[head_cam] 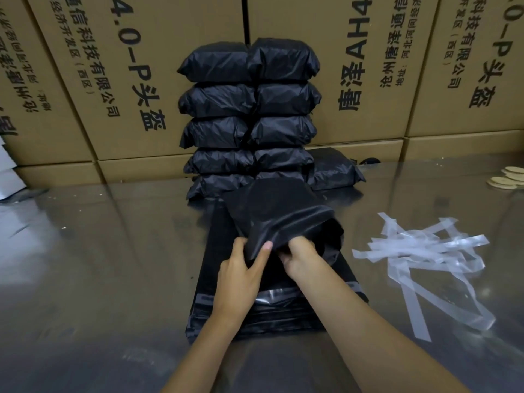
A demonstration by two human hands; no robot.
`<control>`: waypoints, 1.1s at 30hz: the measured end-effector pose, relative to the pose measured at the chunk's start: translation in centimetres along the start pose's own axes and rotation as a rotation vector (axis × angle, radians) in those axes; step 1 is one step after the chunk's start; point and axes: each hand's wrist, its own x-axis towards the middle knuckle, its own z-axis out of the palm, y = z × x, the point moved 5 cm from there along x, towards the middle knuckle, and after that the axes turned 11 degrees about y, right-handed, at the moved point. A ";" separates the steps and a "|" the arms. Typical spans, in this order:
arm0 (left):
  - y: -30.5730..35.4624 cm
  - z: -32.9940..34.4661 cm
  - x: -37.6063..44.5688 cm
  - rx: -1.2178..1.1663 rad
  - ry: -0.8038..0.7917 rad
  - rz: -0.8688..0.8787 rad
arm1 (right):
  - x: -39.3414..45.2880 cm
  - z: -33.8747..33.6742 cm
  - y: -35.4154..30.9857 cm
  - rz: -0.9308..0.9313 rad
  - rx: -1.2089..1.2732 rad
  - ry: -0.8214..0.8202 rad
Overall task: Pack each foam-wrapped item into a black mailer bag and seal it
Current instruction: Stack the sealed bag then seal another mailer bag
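A wall of brown cardboard cartons [147, 80] printed with black characters closes off the far side of a glossy, reflective tabletop [93, 265]. Against the cartons stand two adjoining columns of sealed black mailer parcels [249, 114], stacked several high, with one further filled parcel [337, 170] lying flat on the table just to their right. Near the centre of the surface rests a flat pile of unused black mailer bags [272, 310], whose adhesive strips face the person. Above this pile, the left hand [241, 268] pinches the mouth edge of an open black mailer bag [280, 214] between thumb and fingers, while the right hand [300, 259] has its fingers curled inside the opening, gripping the edge of the bag; the bag's body extends away from the person toward the parcel columns. Whether a foam-wrapped item is inside cannot be told. To the right of the pile lies a loose tangle of clear peeled liner strips [425, 253]. Pale round discs [507, 178] sit near the far right edge, and white sheet material [8, 171] shows at the far left.
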 end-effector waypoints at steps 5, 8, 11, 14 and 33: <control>-0.9 0.0 0.8 0.070 -0.026 -0.012 | 3.0 1.0 -0.5 0.005 0.012 0.074; -1.5 -0.5 1.6 0.080 0.016 -0.039 | 4.1 1.6 -0.8 0.004 -0.026 0.046; -1.9 -0.9 2.0 0.058 0.056 -0.078 | 4.3 1.9 -1.0 0.028 -0.084 -0.006; -2.5 -0.9 2.2 0.017 0.082 -0.115 | 4.0 1.9 -1.7 0.027 -0.236 -0.053; -3.7 -3.5 1.4 -0.195 0.167 -0.164 | -6.5 -4.1 -5.2 -1.328 -2.098 -0.086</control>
